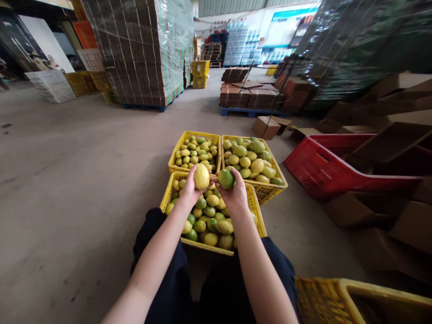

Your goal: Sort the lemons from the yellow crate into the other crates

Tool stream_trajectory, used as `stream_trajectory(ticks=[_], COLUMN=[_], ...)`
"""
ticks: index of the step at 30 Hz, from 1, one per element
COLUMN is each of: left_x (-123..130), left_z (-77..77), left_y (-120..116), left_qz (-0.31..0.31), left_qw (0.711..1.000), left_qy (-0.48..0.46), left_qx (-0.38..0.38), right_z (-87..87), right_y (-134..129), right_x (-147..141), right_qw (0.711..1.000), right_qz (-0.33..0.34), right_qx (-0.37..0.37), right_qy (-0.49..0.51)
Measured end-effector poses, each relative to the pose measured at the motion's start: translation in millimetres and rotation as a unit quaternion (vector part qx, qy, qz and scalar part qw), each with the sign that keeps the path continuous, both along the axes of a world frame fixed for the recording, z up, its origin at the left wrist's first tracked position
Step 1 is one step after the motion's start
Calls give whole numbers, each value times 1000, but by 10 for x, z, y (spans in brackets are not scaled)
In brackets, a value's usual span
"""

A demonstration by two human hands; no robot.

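My left hand point(191, 189) holds a yellow lemon point(201, 176), its fingers wrapped round the underside. Close beside it on the right, my right hand point(237, 192) grips a green lemon point(226, 179). Both hands are above the near yellow crate point(209, 247), which holds many green and yellow lemons. Behind it stand two more yellow crates. Smaller fruit fills the back left crate point(172, 155); larger fruit fills the back right crate point(281, 177).
A red crate point(312, 173) with cardboard boxes lies to the right. Another yellow crate point(324, 299) is at the bottom right. Wrapped stacks point(135, 54) and a pallet of flat cardboard point(251, 96) stand farther back.
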State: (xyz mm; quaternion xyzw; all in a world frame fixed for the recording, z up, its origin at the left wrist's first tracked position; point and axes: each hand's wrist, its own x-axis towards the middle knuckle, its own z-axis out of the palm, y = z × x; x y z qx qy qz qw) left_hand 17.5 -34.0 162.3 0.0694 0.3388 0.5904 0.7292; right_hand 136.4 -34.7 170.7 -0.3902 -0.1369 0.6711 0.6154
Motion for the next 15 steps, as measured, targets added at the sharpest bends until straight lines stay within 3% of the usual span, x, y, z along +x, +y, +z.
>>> stream_trajectory(ticks=[4, 9, 15], left_x=[-3, 39, 180], left_z=[-4, -65, -172], left_y=[3, -29, -113], left_qz=[29, 66, 101], left_qw=[997, 967, 961], left_qy=[30, 159, 196], left_qx=[62, 190, 165], right_z=[22, 28, -51], right_y=[-34, -67, -93], right_x=[7, -9, -99], right_qw=[1000, 999, 993], right_qz=[1, -19, -106], right_qx=[16, 27, 42], right_qy=[-13, -3, 9])
